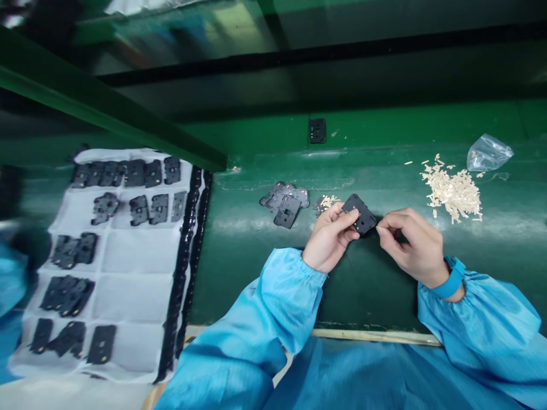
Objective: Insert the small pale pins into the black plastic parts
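Black plate, any lettering too small to read: left hand pinches it, right hand pinched closed.

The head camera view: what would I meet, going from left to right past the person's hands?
White gridded sheet, pile of black plastic plates, left hand, held black plate, right hand, heap of small cream-coloured pieces, clear plastic bag.

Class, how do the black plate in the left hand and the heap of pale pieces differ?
The black plate is one dark part; the heap of pale pieces is many small, light ones. The left hand holds the black plate, while the heap of pale pieces lies loose on the green table.
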`<control>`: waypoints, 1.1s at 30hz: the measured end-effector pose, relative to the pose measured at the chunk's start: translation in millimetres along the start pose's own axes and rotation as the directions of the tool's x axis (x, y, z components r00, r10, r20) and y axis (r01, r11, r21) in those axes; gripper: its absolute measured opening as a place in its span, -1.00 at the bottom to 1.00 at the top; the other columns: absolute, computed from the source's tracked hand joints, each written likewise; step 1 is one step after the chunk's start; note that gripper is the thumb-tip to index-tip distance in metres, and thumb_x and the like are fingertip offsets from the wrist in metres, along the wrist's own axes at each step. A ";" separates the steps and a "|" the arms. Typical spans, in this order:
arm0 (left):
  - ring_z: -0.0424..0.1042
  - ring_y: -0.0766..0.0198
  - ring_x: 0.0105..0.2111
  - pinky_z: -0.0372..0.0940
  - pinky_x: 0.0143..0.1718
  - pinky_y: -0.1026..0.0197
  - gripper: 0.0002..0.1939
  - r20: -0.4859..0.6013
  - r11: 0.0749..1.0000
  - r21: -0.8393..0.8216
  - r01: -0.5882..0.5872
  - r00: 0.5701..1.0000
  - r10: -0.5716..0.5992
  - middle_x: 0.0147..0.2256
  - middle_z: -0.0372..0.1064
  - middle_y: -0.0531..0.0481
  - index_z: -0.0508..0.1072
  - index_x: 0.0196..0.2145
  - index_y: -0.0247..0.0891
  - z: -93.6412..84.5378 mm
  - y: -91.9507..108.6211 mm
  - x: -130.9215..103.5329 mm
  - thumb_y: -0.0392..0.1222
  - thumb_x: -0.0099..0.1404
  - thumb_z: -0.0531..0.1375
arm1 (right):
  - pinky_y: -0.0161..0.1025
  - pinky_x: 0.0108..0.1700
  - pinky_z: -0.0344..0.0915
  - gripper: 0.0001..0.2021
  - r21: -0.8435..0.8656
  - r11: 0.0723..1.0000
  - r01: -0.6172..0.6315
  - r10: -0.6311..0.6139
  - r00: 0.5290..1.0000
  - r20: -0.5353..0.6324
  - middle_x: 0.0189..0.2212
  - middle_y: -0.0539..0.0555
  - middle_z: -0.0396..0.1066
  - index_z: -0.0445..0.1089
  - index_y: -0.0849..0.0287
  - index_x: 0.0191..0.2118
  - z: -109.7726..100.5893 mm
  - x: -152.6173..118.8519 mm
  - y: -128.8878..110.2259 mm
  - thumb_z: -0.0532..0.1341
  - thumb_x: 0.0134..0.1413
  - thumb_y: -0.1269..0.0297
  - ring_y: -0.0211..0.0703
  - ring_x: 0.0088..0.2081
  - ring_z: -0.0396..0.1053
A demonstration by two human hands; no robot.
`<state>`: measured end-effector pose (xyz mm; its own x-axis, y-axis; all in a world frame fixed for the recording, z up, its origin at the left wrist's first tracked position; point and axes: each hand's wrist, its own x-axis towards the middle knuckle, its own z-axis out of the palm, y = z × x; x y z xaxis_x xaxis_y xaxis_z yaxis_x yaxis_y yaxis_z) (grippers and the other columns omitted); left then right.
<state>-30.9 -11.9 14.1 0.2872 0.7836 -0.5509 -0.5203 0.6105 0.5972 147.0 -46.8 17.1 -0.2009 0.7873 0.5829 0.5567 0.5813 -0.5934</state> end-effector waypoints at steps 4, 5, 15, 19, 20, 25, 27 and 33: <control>0.34 0.56 -0.56 0.33 -0.62 0.54 -0.41 -0.006 1.000 0.001 -0.010 1.000 0.010 -0.45 0.32 0.16 0.41 -0.26 -0.41 -0.4 -1.5 0.2 -0.12 -0.11 0.61 | -0.35 -0.30 0.35 -0.83 -0.019 1.000 0.019 -0.019 1.000 -0.007 -0.32 0.03 0.44 0.34 0.17 -0.14 0.8 -0.9 0.3 0.28 0.25 0.55 -0.31 -0.34 0.40; 0.34 0.55 -0.55 0.33 -0.61 0.53 -0.41 -0.007 1.000 0.004 -0.016 1.000 0.016 -0.46 0.31 0.16 0.40 -0.26 -0.40 -0.5 -2.2 0.4 -0.11 -0.11 0.61 | -0.35 -0.29 0.35 -0.83 -0.027 0.999 0.021 -0.021 1.000 -0.011 -0.32 0.03 0.45 0.34 0.17 -0.14 1.0 -1.1 0.3 0.28 0.25 0.55 -0.30 -0.33 0.41; 0.38 0.51 -0.48 0.39 -0.53 0.51 -0.41 -0.011 0.997 -0.013 -0.072 0.997 0.072 -0.42 0.35 0.12 0.39 -0.23 -0.37 0.3 -11.5 -0.7 -0.05 -0.04 0.59 | -0.34 -0.17 0.37 -0.81 -0.060 0.998 -0.023 0.020 0.999 -0.040 -0.26 0.05 0.45 0.35 0.19 -0.09 3.7 -4.7 0.1 0.28 0.26 0.57 -0.30 -0.24 0.42; 0.43 0.49 -0.42 0.48 -0.42 0.44 -0.26 0.108 0.997 -0.005 -0.076 0.991 0.076 -0.27 0.38 0.11 0.37 0.16 -0.17 1.3 -8.3 -5.2 -0.14 0.07 0.54 | -0.32 -0.17 0.37 -0.79 -0.070 0.998 -0.008 0.004 0.998 -0.066 -0.28 0.05 0.45 0.36 0.19 -0.10 0.9 -4.1 0.1 0.29 0.24 0.58 -0.29 -0.25 0.42; 0.43 0.48 -0.40 0.50 -0.41 0.43 -0.24 0.147 0.997 0.012 -0.077 0.986 0.075 -0.24 0.37 0.10 0.34 0.21 -0.12 1.2 -7.7 -6.2 -0.15 0.11 0.52 | -0.32 -0.17 0.37 -0.79 -0.073 0.997 0.000 -0.006 0.997 -0.075 -0.28 0.05 0.46 0.36 0.19 -0.10 -0.3 -3.6 0.0 0.29 0.23 0.59 -0.28 -0.26 0.42; 0.40 0.45 -0.35 0.50 -0.44 0.42 -0.50 0.195 0.984 0.119 -0.134 0.975 0.109 -0.22 0.28 0.05 0.41 -0.03 -0.24 -2.1 -9.6 -6.4 -0.05 0.17 0.49 | -0.31 -0.19 0.37 -0.80 -0.087 0.996 0.011 -0.018 0.996 -0.085 -0.29 0.03 0.46 0.35 0.17 -0.11 -3.7 -1.1 -0.5 0.28 0.24 0.58 -0.27 -0.27 0.43; 0.37 0.46 -0.34 0.50 -0.44 0.43 -0.50 0.186 0.975 0.153 -0.160 0.974 0.131 -0.22 0.26 0.04 0.41 -0.06 -0.26 -4.0 -10.5 -5.2 -0.02 0.17 0.49 | -0.32 -0.20 0.37 -0.81 -0.093 0.996 0.007 -0.015 0.996 -0.084 -0.30 0.02 0.45 0.34 0.16 -0.13 -3.6 -0.7 0.3 0.27 0.25 0.57 -0.28 -0.28 0.42; 0.38 0.44 -0.30 0.48 -0.45 0.45 -0.49 0.165 0.949 0.223 -0.222 0.968 0.188 -0.20 0.24 0.02 0.41 -0.06 -0.30 -6.0 -8.6 -4.2 -0.02 0.17 0.48 | -0.33 -0.22 0.36 -0.83 -0.103 0.995 0.005 -0.013 0.997 -0.070 -0.31 0.02 0.43 0.33 0.17 -0.13 -2.7 -1.2 2.1 0.26 0.27 0.55 -0.29 -0.30 0.40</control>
<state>-32.4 -21.1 7.7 0.3135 0.8923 -0.3248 -0.3779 0.4310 0.8194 150.6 -47.1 16.6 -0.1512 0.7637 0.6277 0.6360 0.5612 -0.5297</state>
